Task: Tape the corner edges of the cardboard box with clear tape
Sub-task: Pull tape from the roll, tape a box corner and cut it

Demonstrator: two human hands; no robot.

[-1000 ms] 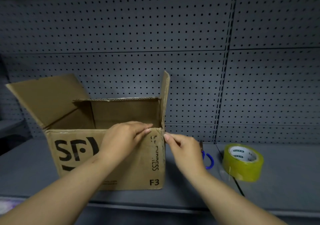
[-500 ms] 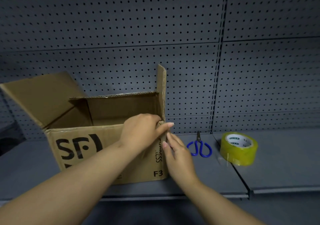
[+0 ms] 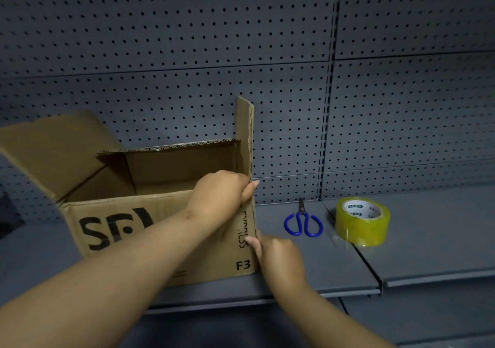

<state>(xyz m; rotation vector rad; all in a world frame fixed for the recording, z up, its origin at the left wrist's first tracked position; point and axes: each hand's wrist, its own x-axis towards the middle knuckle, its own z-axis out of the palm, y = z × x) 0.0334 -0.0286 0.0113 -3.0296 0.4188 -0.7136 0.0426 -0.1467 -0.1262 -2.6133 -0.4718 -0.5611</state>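
Left hand (image 3: pixel 220 197), right hand (image 3: pixel 280 255): corrugated box (image 3: pixel 166 203)

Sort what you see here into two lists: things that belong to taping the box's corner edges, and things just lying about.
Belongs to the job:
cardboard box, flaps open
left hand and right hand, both on its front right corner
roll of clear tape, untouched
scissors, probably for cutting the tape

Just there:
grey shelf
pegboard wall

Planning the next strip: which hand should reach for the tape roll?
Probably the right hand: it is low on the cardboard box corner, nearest the tape roll; the left hand grips the top corner.
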